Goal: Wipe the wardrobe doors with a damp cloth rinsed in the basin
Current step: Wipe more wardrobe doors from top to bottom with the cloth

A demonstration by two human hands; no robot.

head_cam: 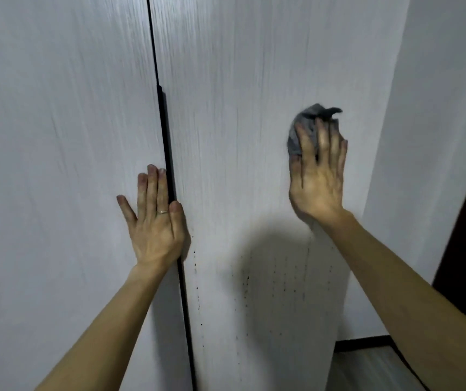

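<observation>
**Cloth on the right-hand wardrobe door**

The grey cloth (306,128) lies bunched on the right door (240,108), its long axis near vertical and 1 tail pointing up and right. The right hand (317,179) presses it with straight fingers. The left hand (154,221) lies flat, fingers extended, on the left door (57,136), its thumb at the black handle strip (167,136).

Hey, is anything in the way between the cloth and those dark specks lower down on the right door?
Nothing visible. The right hand presses the cloth on the right door, whose face runs bare down to the dark specks. The left hand rests on the left door, aside.
</observation>
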